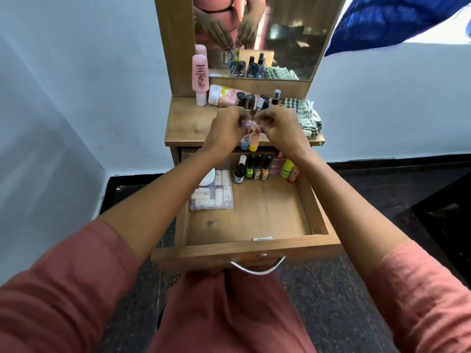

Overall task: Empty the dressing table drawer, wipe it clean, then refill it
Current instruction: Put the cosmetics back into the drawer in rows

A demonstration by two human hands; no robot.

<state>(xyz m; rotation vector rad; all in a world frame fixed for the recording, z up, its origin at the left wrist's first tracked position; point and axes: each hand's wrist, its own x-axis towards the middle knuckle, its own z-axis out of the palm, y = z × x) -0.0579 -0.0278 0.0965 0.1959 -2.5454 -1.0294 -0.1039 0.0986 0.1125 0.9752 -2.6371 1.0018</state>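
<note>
The wooden drawer of the dressing table is pulled out towards me. Along its back stands a row of nail polish bottles, and a clear plastic box of small tubes lies at its left. My left hand and my right hand meet above the tabletop edge. My left hand grips a small blue bottle, my right hand a small yellow bottle. Both bottles hang side by side just over the drawer's back.
On the tabletop stand a pink tube, a fallen peach bottle, several dark bottles and a checked cloth. A mirror rises behind. White walls flank the table; dark floor lies below.
</note>
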